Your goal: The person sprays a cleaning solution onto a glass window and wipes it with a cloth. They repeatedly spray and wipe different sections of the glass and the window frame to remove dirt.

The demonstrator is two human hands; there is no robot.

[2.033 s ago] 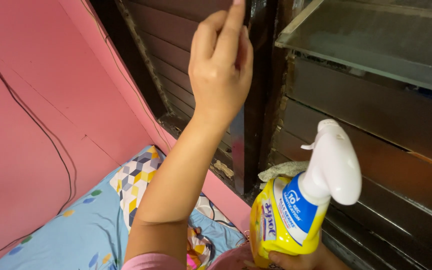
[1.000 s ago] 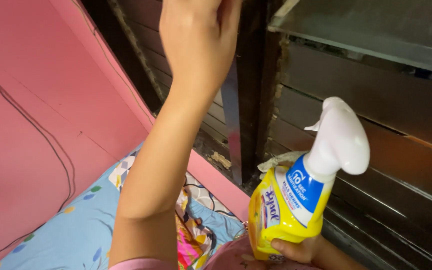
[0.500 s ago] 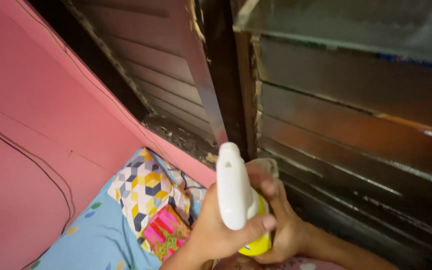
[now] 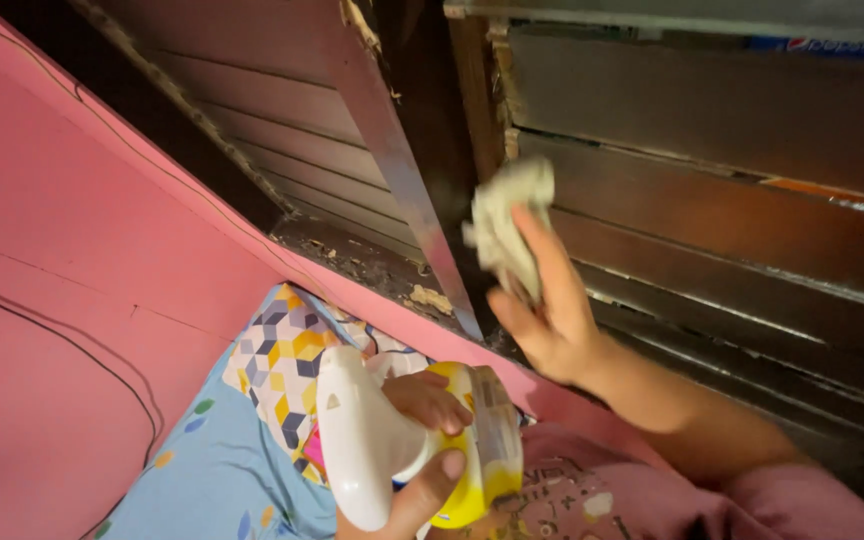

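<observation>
Both hands are busy; my left hand [image 4: 422, 440] is wrapped around the yellow spray bottle [image 4: 412, 450] low over the patterned bedding [image 4: 272, 370], while my right hand [image 4: 547, 310] pinches a crumpled grey rag [image 4: 507, 225] against the dark window frame [image 4: 432, 150]; I judge the wiping barely begun, since debris sits on the sill [image 4: 372, 265]; glass louvres [image 4: 732, 220] look grimy; pink wall [image 4: 72, 250] flanks them.

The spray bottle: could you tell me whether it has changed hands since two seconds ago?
Yes: the spray bottle went from right hand to left hand, leftward from the window post.
</observation>
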